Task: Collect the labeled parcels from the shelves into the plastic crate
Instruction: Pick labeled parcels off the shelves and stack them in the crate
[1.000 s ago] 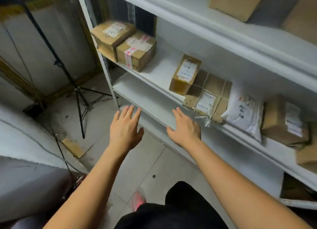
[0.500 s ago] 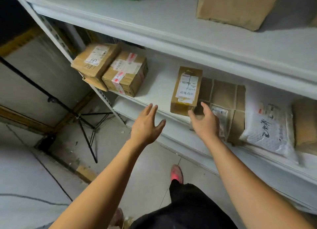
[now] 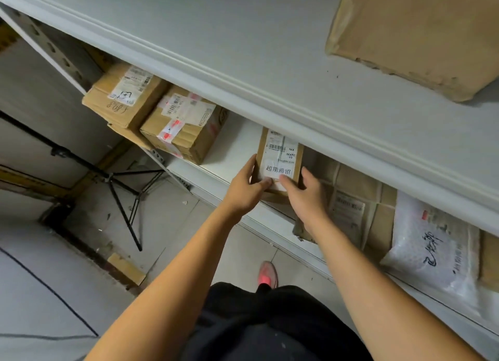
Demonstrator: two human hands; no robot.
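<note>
Your small labeled parcel (image 3: 279, 162) stands near the front edge of the middle shelf (image 3: 232, 147), under the lip of the upper shelf (image 3: 243, 63). Your left hand (image 3: 244, 192) grips its left side, thumb on the label face, and your right hand (image 3: 306, 196) clasps the right side, its fingers (image 3: 310, 173) curled round the edge; both are closed on the box. Whether it has left the shelf is hard to say from here.

At 3 o'clock of it a flat taped carton (image 3: 359, 206) lies just beside it, partly behind your right wrist, and farther that way lies a white poly bag (image 3: 434, 255). At 9 to 10 o'clock two cardboard boxes (image 3: 154, 115) sit well apart from it. At 1 o'clock a large brown box (image 3: 415, 34) rests on the upper shelf. At 8 o'clock a black tripod (image 3: 118, 182) stands on the floor (image 3: 167, 220).

Half a second ago both hands were open and short of the parcel; now they have closed on it.
</note>
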